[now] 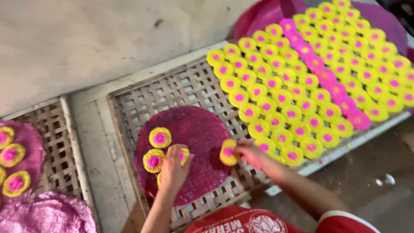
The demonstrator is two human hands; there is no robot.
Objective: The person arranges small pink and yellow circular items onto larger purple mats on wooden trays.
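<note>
Fingers of the right hand (pixel 250 154) pinched a yellow-and-pink disc (pixel 227 152); the left hand (pixel 173 169) lay curled, pressing another disc (pixel 183 154) onto the magenta round sheet (pixel 196 129).

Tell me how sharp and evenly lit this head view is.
Head view: motion blur softens everything, most on the right hand holding a yellow disc and on the left hand; light is flat and even, without hard shadows or glare; the woven tray reads clearly.

place: craft workshop | evidence: woven bamboo drying racks (pixel 181 88), rows of yellow-pink discs (pixel 302 82)
</note>
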